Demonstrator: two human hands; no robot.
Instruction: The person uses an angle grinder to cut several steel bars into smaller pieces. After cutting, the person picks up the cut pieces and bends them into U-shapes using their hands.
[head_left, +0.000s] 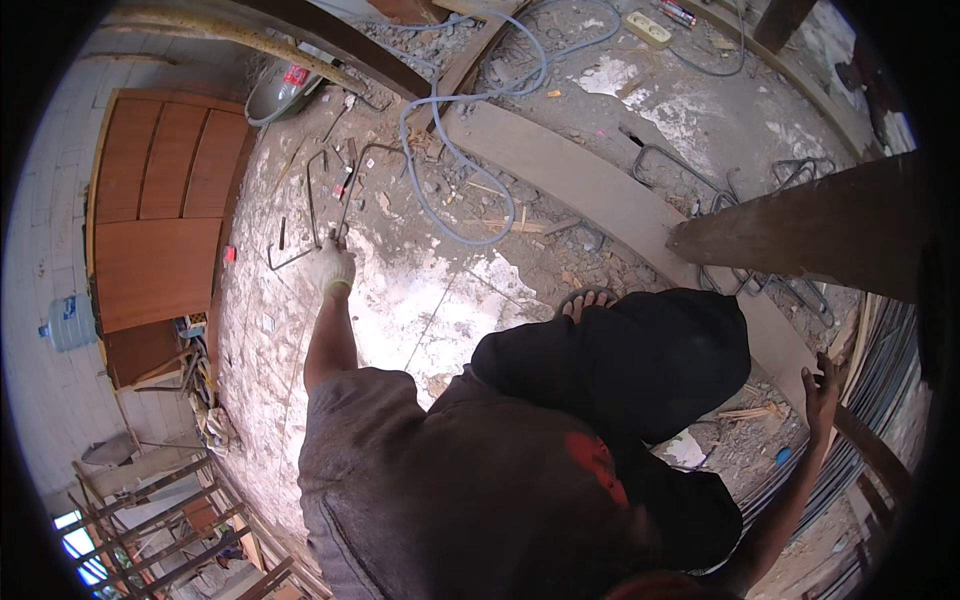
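My left hand (333, 265), in a pale work glove, reaches to the dusty floor at left with its fingers closed around a bent steel rod (350, 190). A second bent rod (311, 200) runs up beside it, and a short bent piece (290, 262) lies just left of the glove; whether these join inside the hand is hidden. My right hand (822, 393), bare, is out at the far right near a wooden board, fingers loosely bent and apart, with nothing seen in them. Long thin steel bars (860, 420) lie bundled beside that hand.
A long plank (560, 160) crosses the floor, with a thick timber beam (800, 225) at right. Grey hose (410, 140) loops ahead, near a power strip (648, 29). More bent steel (690, 175) lies by the beam. A wooden cabinet (160, 265) and water jug (70, 322) are at left.
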